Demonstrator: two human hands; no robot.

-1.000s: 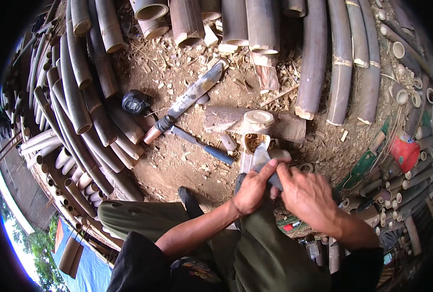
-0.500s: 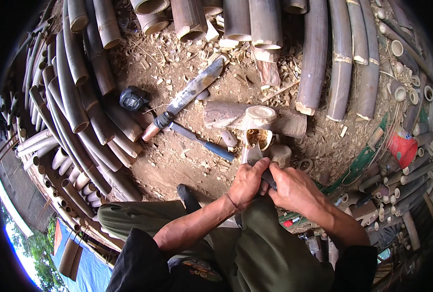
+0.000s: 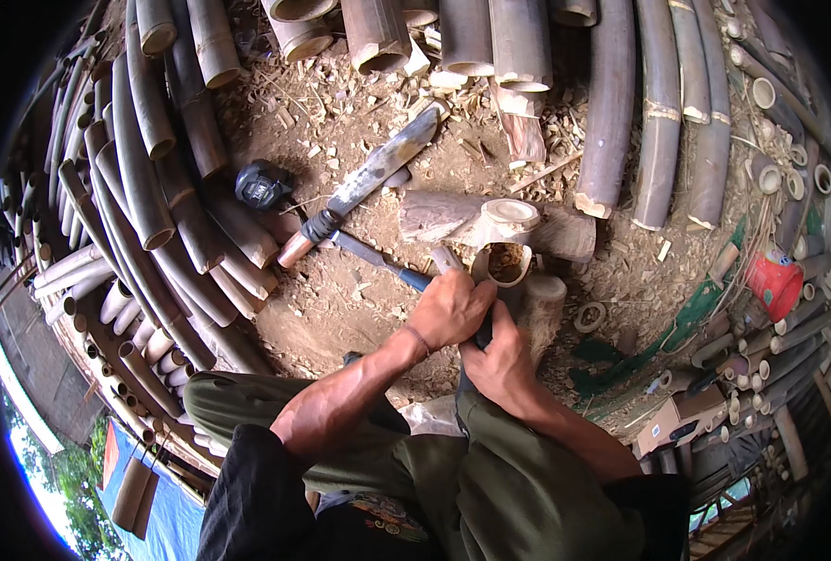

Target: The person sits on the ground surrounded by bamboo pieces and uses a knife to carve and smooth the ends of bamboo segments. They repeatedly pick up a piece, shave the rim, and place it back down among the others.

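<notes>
In front of my knees, an open-topped bamboo piece (image 3: 504, 265) stands tilted, its pale rim up and yellowish shavings inside. My left hand (image 3: 451, 309) is closed at its near left side and seems to grip it; the fingertips are partly hidden. Just below, my right hand (image 3: 501, 360) is wrapped round the dark handle of a knife (image 3: 484, 332), which passes between both hands. The knife's blade is hidden now. Beyond the bamboo lies a short log (image 3: 444, 218), with a pale cut bamboo end (image 3: 511, 214) against it. A stump (image 3: 543, 301) stands beside the bamboo piece.
A large machete (image 3: 383, 161) and a blue-handled knife (image 3: 378, 257) lie on the ground left of centre, near a black tape measure (image 3: 263, 185). Long bamboo poles (image 3: 612, 103) rest ahead and left. At right are a red container (image 3: 775, 283), green netting (image 3: 659, 351) and a cardboard box (image 3: 682, 416).
Both hands have shifted left, the right one also lower. The grey blade seen beside the bamboo piece has gone out of sight. The bamboo piece is turned so its opening faces up more.
</notes>
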